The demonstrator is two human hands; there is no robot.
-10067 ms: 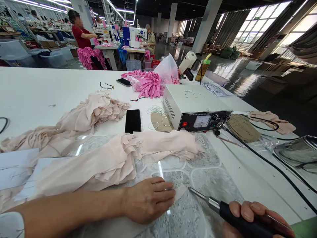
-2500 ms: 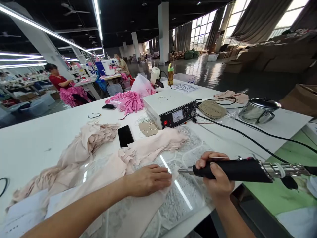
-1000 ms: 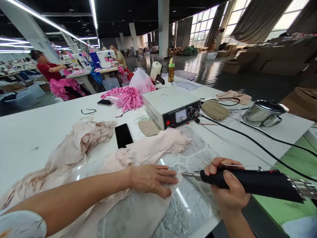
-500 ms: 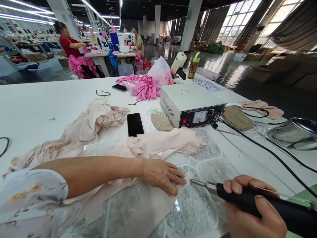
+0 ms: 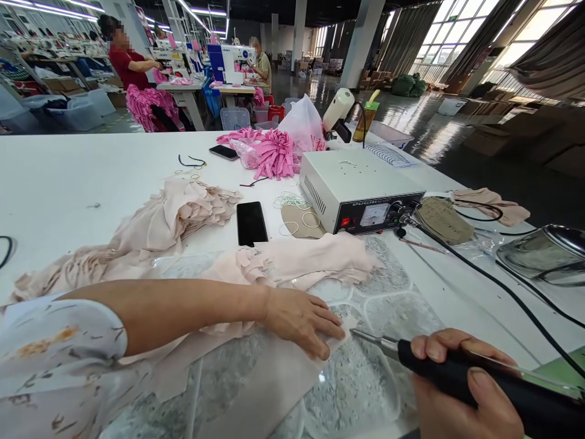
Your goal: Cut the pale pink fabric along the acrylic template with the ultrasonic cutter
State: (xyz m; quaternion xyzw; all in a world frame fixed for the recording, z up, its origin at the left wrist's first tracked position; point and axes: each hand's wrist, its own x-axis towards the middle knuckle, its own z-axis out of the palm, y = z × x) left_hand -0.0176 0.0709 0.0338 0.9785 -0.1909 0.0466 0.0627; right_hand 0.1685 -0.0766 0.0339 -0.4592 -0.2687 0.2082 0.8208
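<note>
On the white table [image 5: 68,164] we're seeing a near phone [image 5: 251,224] and a far phone [image 5: 223,152], the latter lying near pink strips [image 5: 276,155]. Right of those we're spotting a white plastic bag [image 5: 305,125], then an amber bottle [image 5: 368,123]. We're catching a metal mug [image 5: 543,255] at right edge, a person in red [image 5: 128,66] back left.

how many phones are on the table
2: one phone lies left of the control box, the other phone farther back beside the pink strips. More could be hidden under the beige fabric.
</note>
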